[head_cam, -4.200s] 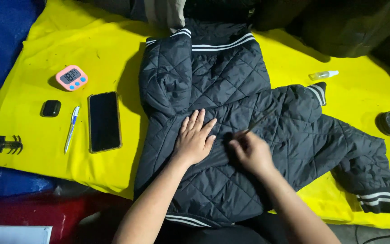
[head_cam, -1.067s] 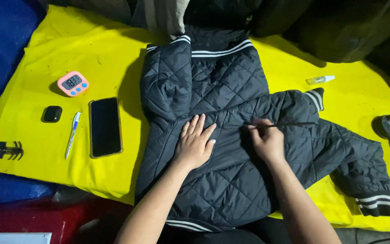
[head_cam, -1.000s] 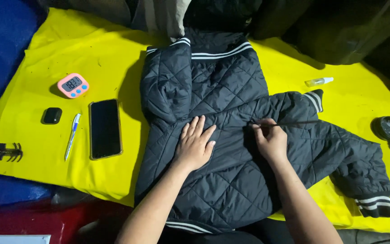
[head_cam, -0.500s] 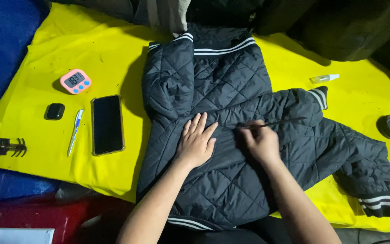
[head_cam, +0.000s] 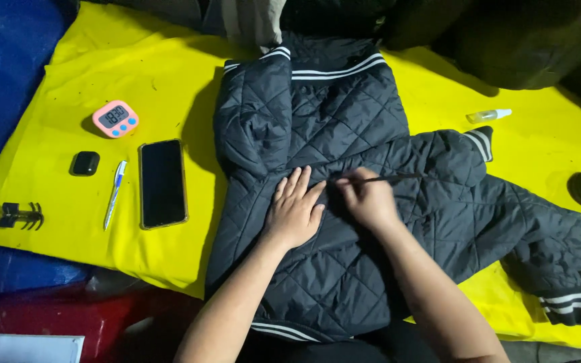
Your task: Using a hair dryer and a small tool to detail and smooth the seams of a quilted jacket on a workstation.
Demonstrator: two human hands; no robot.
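Since four seconds ago the right hand (head_cam: 369, 200) has come up from lower on the garment to its middle, and in the last second it has slid back from 3 o'clock toward the left hand (head_cam: 295, 210), which has stayed flat. In the head view, the right hand is closed around a thin dark stick-like tool (head_cam: 388, 178) whose tip points to 3 o'clock; what kind of tool it is cannot be made out. The left hand lies open, fingers together, pressing the black quilted jacket with white-striped ribbed trim (head_cam: 344, 141), which is spread at the centre of the yellow cloth-covered table (head_cam: 68, 74). Its lower hem is cut off by the arms, and one sleeve runs out toward 4 o'clock. At 9 o'clock lie a black smartphone (head_cam: 163, 183), a white and blue pen (head_cam: 115, 203), a small black case (head_cam: 85, 163) and a pink digital timer (head_cam: 115, 118).
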